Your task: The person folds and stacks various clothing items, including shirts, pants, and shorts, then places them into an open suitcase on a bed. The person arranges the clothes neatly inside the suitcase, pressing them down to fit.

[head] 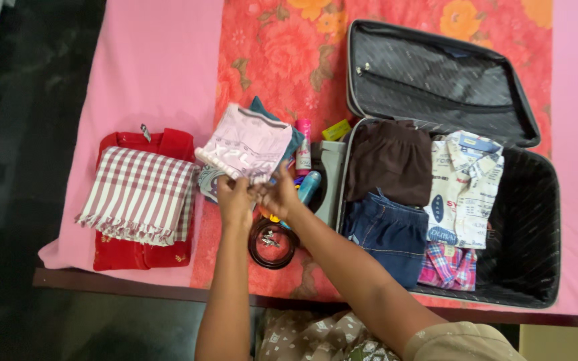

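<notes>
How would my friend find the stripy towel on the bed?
Start at the open black suitcase and look across the bed, past both hands. The stripy towel lies folded on a red cloth. It alone has maroon-and-white stripes and a fringed edge.

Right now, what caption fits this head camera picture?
Both hands hold a folded pale pink garment beside an open suitcase on the bed.

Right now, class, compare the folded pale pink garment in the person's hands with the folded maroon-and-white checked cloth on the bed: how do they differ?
The pale pink garment is pinched at its near edge by the left hand and right hand; the maroon-and-white checked cloth is untouched, resting on red fabric. The pink garment is plain with a faint print; the checked cloth is striped, with a fringe. Both are folded and outside the suitcase.
</notes>
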